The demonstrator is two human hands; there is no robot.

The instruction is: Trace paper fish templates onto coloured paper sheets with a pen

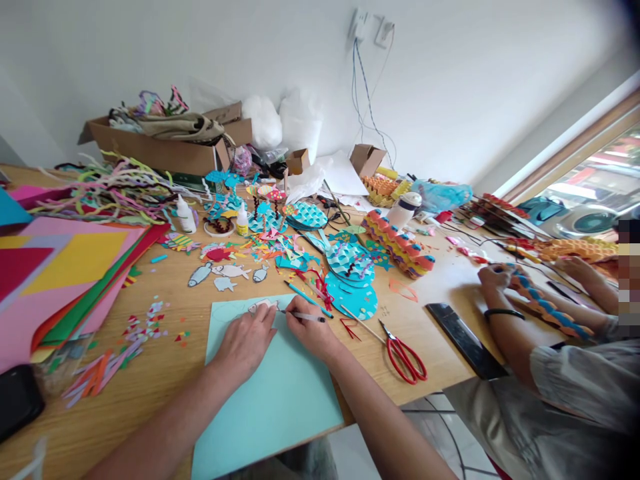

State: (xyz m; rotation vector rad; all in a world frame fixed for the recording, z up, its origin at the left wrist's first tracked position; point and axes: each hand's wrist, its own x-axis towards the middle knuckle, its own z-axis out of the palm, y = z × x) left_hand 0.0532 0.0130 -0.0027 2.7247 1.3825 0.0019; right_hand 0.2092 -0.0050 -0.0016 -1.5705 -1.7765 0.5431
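A pale blue-green sheet of paper (280, 393) lies on the wooden table in front of me. My left hand (246, 339) rests flat on it, fingers stretched over a small paper fish cutout (263, 305) near the sheet's top edge. In my right hand (313, 330) is a pen (313, 317), its tip at the right end of that cutout. Faint outlines show on the paper left of the cutout. Several other paper fish (231, 271) lie just beyond the sheet. A blue pencil (307, 298) and red scissors (405, 357) are to the right.
Coloured paper sheets (75, 267) are stacked at left, beside paper scraps (145, 327) and a black phone (20, 400). Glue bottles (186, 215) and blue paper decorations (350, 260) stand farther back. At right, a co-worker's hands (495, 277) hold a blue-and-orange paper strip (545, 303).
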